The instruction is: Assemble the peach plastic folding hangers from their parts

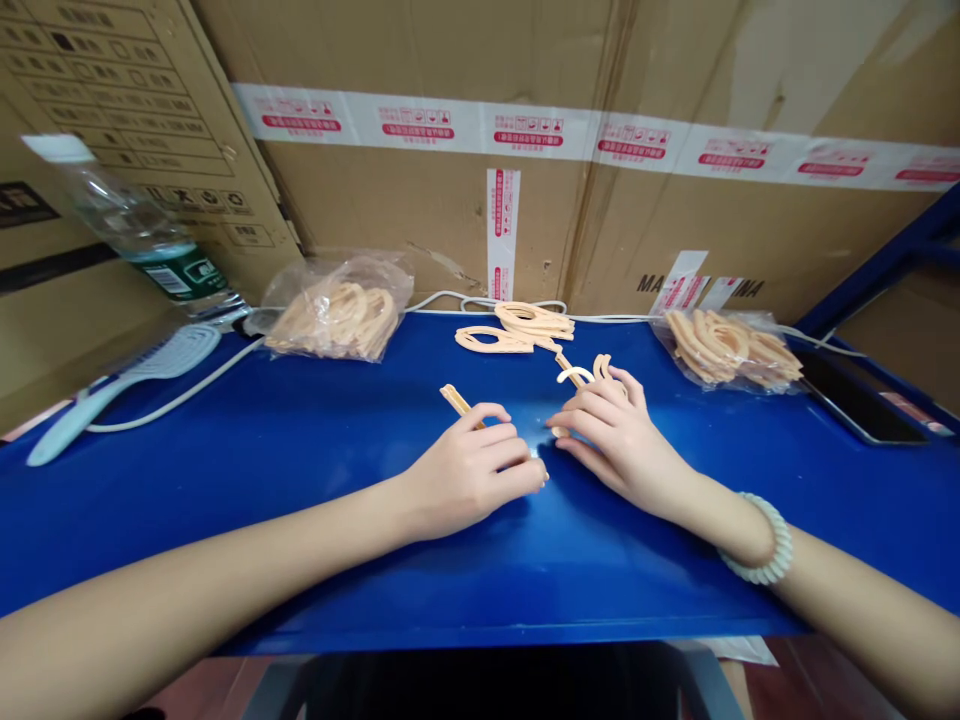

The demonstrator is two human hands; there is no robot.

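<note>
Over the middle of the blue table (300, 560), my left hand (480, 470) is closed around a narrow peach-coloured plastic strip (455, 400). The strip's end sticks out above the fingers; the rest is hidden. A short gap to the right, my right hand (626, 440) curls over curved peach plastic pieces (602, 367), whose tips show past the fingers. How these pieces join inside the hand is hidden. Behind both hands lies a small pile of flat, ring-shaped peach pieces (495, 340), one partly on another.
Clear bags of peach pieces stand at the back left (334, 320) and back right (731, 345). A phone (862, 400) lies at right, a pale blue hairbrush (135, 380) at left. Behind are a water bottle (176, 265), white cable (187, 405) and cardboard box (405, 200).
</note>
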